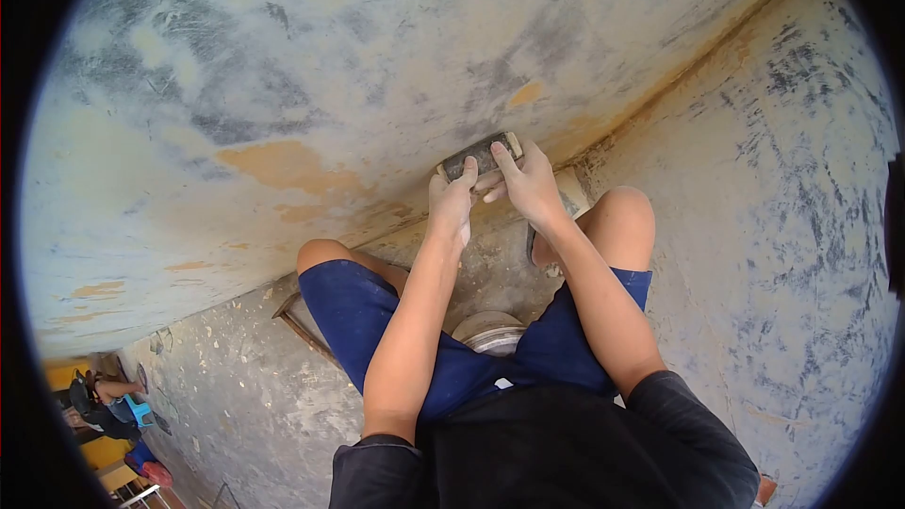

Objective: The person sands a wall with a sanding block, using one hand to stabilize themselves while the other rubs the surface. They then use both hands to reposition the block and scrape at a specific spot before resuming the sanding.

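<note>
A dark rectangular sanding block (476,157) with pale ends is held at the foot of the patchy, grey-and-white wall (377,47). My left hand (452,202) grips its left end, with the thumb on top. On the right end, my right hand (530,184) has its thumb pressed over the block and its fingers curled beneath. Pale dust coats both hands. The block's underside is hidden. Orange-brown patches (287,168) show on the wall to the left of the block.
A second wall (754,188) meets the first in a corner at my right. Between my legs is a round pale bucket lid or container (489,331). A thin brown bar (306,328) lies beside my left knee. Far left, another person (104,401) is near a blue stool (139,410).
</note>
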